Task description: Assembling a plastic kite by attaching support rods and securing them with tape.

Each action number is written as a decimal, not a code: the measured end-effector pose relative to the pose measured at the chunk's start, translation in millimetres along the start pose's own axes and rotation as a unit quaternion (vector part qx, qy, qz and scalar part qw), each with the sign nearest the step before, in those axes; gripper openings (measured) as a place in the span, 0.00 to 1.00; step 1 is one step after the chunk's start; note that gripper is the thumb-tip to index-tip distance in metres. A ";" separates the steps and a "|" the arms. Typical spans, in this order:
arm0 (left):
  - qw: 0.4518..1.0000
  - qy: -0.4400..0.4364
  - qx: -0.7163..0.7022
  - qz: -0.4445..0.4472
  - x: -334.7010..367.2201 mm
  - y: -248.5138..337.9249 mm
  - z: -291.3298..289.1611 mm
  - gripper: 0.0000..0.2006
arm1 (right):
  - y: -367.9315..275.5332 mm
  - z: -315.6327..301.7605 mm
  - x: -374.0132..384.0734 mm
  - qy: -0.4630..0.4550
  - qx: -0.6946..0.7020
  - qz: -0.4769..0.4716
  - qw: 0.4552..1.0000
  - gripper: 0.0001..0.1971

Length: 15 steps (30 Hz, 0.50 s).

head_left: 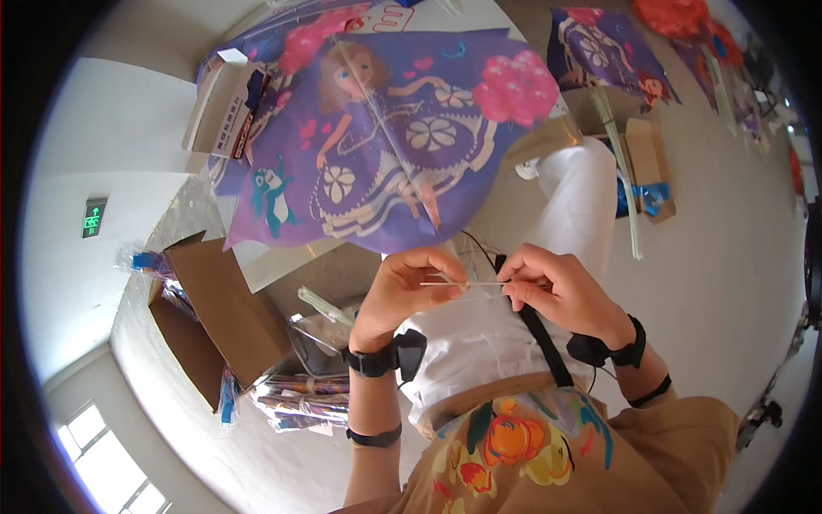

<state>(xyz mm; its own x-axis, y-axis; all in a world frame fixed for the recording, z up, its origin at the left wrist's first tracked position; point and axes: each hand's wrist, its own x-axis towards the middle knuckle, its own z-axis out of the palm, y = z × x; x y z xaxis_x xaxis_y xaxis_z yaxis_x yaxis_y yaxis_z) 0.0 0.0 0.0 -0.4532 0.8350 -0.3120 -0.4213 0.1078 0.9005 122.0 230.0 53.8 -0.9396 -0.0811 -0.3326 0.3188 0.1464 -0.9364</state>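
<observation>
Carton (235, 313), brown, open, at left. Wrapped bundles (304, 403), clear plastic, near the carton. Small box (224, 111), white-sided, upper left. Second carton (648, 152), brown, at right, with blue wrapping (656, 198) beside its flap. Red plastic (676, 15), upper right. Sign (94, 218), green, wall-mounted. Window (116, 458), bright, lower left.

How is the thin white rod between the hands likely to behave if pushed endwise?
The thin white rod is probably very light, being so slender. It looks straight between the left hand and right hand, so it seems fairly stiff, yet that slenderness suggests it could bow. The fingertip pinch leaves little contact, so it might slip.
</observation>
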 end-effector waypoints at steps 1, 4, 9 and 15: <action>1.000 -0.012 -0.024 -0.009 6.2 6.0 -6.6 0.30 | -5.1 -5.1 10.0 -0.003 -0.008 -0.009 1.000 0.02; 0.990 0.001 -0.138 0.022 30.0 39.3 -24.9 0.27 | -19.1 -27.4 57.0 0.017 -0.047 -0.052 0.997 0.01; 0.971 0.209 -0.075 0.086 69.9 84.1 -61.5 0.21 | -33.0 -33.2 172.0 0.086 -0.086 -0.156 0.980 0.05; 0.938 0.324 -0.115 0.043 139.3 78.3 -153.7 0.10 | -5.8 -24.6 295.7 0.089 -0.076 -0.179 0.977 0.05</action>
<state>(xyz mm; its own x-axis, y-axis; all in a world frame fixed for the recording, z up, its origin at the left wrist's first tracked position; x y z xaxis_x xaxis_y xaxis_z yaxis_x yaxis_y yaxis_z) -216.9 41.8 -19.5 -0.8441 0.3247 -0.4267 -0.4859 -0.1270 0.8647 -160.8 229.3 -36.4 -0.9986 0.0176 0.0502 -0.0430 0.2869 -0.9570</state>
